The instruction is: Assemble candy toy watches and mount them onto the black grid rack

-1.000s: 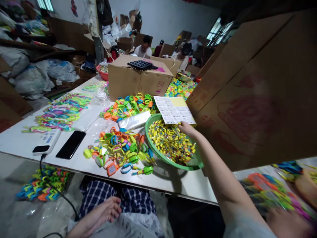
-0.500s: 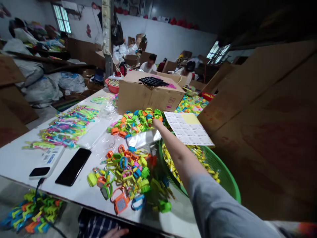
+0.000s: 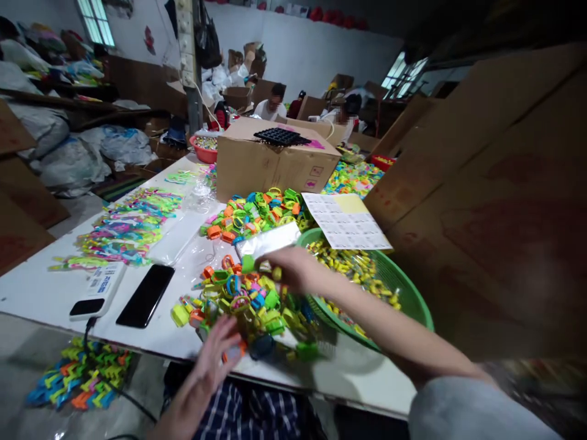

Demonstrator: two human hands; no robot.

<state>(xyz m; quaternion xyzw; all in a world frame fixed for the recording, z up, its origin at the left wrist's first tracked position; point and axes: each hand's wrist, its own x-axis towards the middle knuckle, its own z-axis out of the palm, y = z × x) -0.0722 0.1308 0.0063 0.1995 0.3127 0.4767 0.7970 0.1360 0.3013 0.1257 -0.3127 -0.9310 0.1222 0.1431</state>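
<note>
A pile of colourful toy watches [image 3: 238, 296] lies at the front of the white table. Over its back edge is my right hand [image 3: 293, 269], blurred, its fingers curled around a green toy watch [image 3: 248, 264]. A small yellow piece shows below those fingers. My left hand [image 3: 213, 357] is open at the table's front edge, fingers spread beside an orange toy watch [image 3: 235, 349] and holding nothing. Under my right forearm stands a green basket [image 3: 415, 305] of small yellow pieces [image 3: 342, 263]. A second heap of toy watches [image 3: 257, 214] sits farther back.
A printed sheet [image 3: 351, 223] overlaps the basket's rim. A cardboard box [image 3: 270, 162] carries a black tray [image 3: 282, 136]. Left lie a black phone [image 3: 145, 296], a white device [image 3: 98, 293] and bundled colourful strips [image 3: 131, 226]. Tall cardboard [image 3: 486, 201] borders the right. People work behind.
My right hand has drawn back from the far heap to the near pile, bringing a green toy watch. My left hand has risen from below the table edge to the near pile.
</note>
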